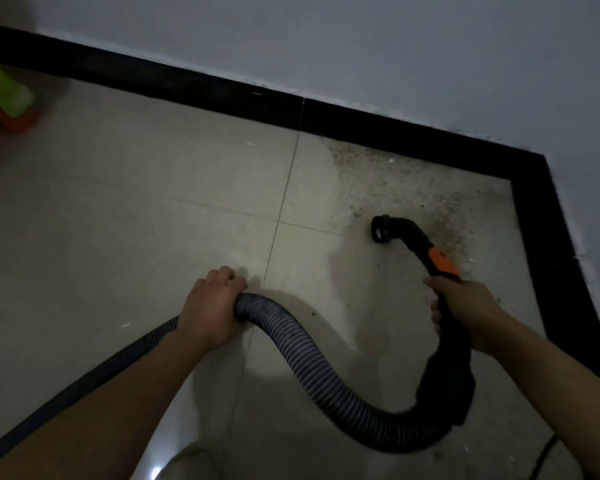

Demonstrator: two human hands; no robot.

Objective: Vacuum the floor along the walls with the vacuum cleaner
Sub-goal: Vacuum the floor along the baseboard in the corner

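Observation:
My right hand (465,306) grips the black vacuum handle (426,244), which carries an orange slider. The handle's round open nozzle end (381,229) sits low over the tiled floor (136,209), at the edge of a dusty, speckled patch (413,181) in the room corner. A ribbed grey-black hose (309,368) loops from the handle back toward me. My left hand (212,306) grips this hose further along, just above the floor. The vacuum body is out of view.
A black skirting board (222,88) runs along the white walls (361,39) and turns the corner at the right (548,216). A green and orange object (4,95) stands at the far left. A thin dark cable (544,452) lies at the lower right.

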